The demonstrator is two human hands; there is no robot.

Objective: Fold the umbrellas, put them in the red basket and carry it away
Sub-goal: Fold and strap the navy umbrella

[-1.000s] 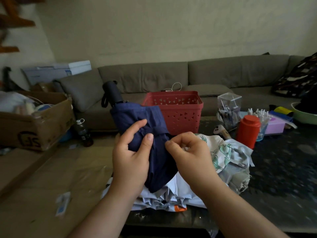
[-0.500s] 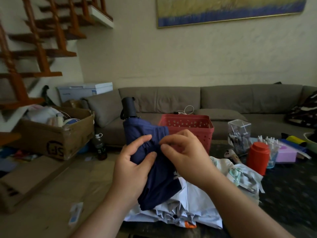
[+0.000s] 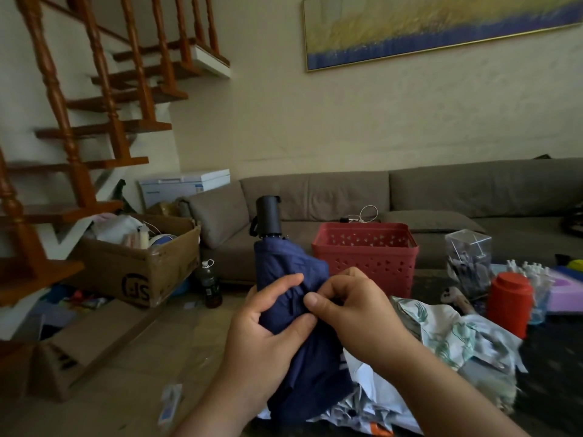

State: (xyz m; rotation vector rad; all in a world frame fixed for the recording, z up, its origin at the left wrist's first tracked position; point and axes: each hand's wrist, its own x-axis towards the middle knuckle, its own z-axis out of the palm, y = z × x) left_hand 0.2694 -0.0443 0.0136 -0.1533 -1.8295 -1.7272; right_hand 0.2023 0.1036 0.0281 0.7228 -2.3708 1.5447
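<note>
I hold a navy blue umbrella upright in front of me, its black handle on top. My left hand grips its gathered canopy around the middle. My right hand pinches the navy fabric beside my left thumb. The red basket stands on the dark table just behind my hands, and nothing shows inside it from here. A pale blue-white umbrella and a leaf-print umbrella lie crumpled on the table under and to the right of my hands.
A red canister, a clear plastic box, small bottles and a purple box crowd the table's right side. A grey sofa runs behind. A cardboard box, a dark bottle and wooden stairs fill the left.
My view has tilted upward, bringing the stairs and wall painting into sight. My right hand moved in closer to my left thumb on the navy fabric, and the umbrella stands straighter.
</note>
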